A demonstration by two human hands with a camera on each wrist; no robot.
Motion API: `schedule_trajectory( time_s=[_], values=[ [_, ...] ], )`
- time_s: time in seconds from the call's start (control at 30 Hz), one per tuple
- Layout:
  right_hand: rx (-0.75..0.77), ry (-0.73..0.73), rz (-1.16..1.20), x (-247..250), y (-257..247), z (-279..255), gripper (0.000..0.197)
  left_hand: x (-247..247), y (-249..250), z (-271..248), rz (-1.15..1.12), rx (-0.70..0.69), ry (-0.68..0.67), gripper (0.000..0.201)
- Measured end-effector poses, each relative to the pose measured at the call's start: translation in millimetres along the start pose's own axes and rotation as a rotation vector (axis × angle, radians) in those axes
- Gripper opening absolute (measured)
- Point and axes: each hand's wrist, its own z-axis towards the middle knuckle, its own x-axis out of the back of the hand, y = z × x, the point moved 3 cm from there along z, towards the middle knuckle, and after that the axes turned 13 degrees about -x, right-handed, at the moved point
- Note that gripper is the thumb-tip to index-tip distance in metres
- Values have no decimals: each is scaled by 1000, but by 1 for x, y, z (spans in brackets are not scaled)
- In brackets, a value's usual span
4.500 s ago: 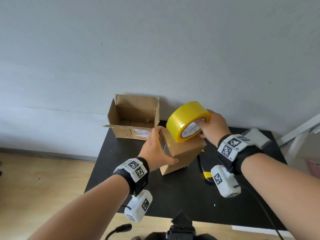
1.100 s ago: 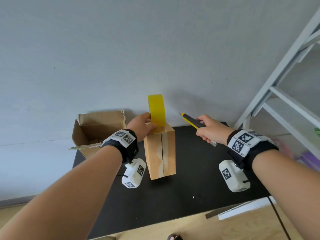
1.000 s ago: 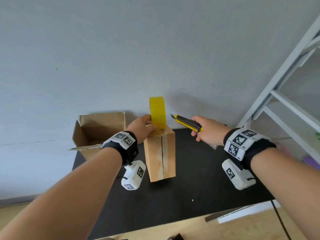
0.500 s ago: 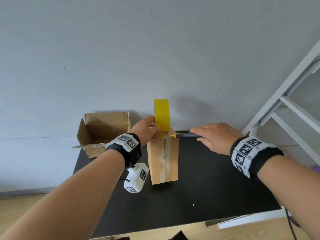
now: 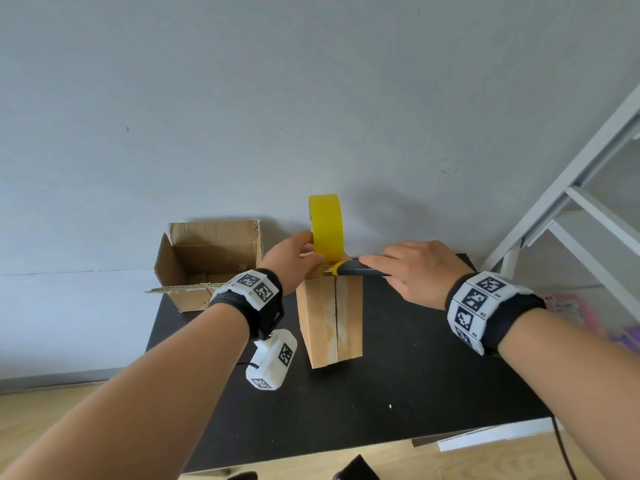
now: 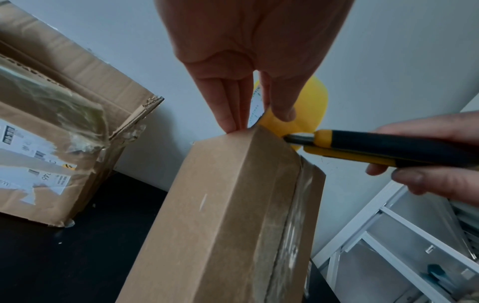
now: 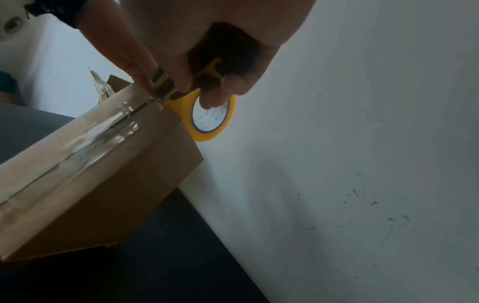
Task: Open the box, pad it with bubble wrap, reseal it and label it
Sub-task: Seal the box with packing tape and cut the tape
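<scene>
**Cutting the sealing tape at the top of the upright box**

At the rear left corner of the black counter (image 5: pixel 433 386) lies an open, worn brown cardboard carton (image 5: pixel 207 261). Torn white shipping labels remain on its side; only the digits "246" can be made out in the left wrist view, the rest is too small to read.

The left hand (image 5: pixel 294 261) pinches the yellow roll of packing tape (image 5: pixel 326 225), thumb on the yellow band and fingers beside the core, and holds it on edge at the top of the box. Print on the white core is visible but not legible.

The small, tall brown cardboard box (image 5: pixel 330 320) stands upright near the middle of the counter, toward its rear edge. A strip of clear tape runs down its centre seam.

The right hand (image 5: pixel 415 271) grips the yellow-and-black utility knife (image 5: pixel 353 268), its tip at the top edge of the box, where the tape leaves the roll.

Handling, as a judgement: the box looks light and stiff but top-heavy on its narrow end; steady it at the upper corners. The taped face is slick. Keep fingers clear of the cutting line.

At the far right stands a white metal shelf frame (image 5: pixel 568 202).
</scene>
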Motion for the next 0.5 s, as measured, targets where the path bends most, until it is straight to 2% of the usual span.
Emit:
schedule_trajectory(
  time_s=[0.5],
  values=[
    [15, 3, 35, -5, -3, 6, 48, -1, -2, -1, -15, -12, -12, 22]
  ],
)
